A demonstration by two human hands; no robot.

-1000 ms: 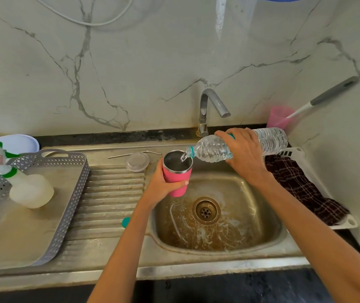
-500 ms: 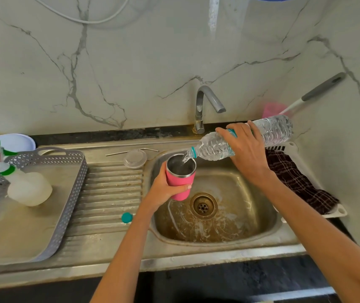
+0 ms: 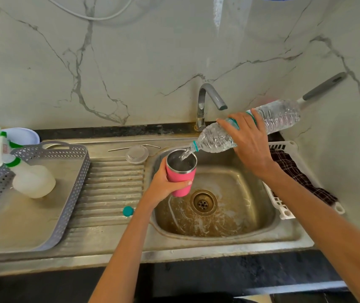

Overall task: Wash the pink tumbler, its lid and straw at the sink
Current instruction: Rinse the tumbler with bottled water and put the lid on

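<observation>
Two hands: left hand (image 3: 163,186) grips pink steel-lined tumbler (image 3: 181,178); right hand (image 3: 249,142) clasps tilted clear plastic bottle (image 3: 215,139), pouring. Filling step; next, probably swirl and empty.

A: What's changed with the pour?
B: My right hand (image 3: 249,143) has tipped the water bottle (image 3: 279,117) steeper than a second ago; its far right end now sits higher.
A: And the stream (image 3: 185,153)?
B: It runs thicker into the pink tumbler (image 3: 183,174).
</observation>
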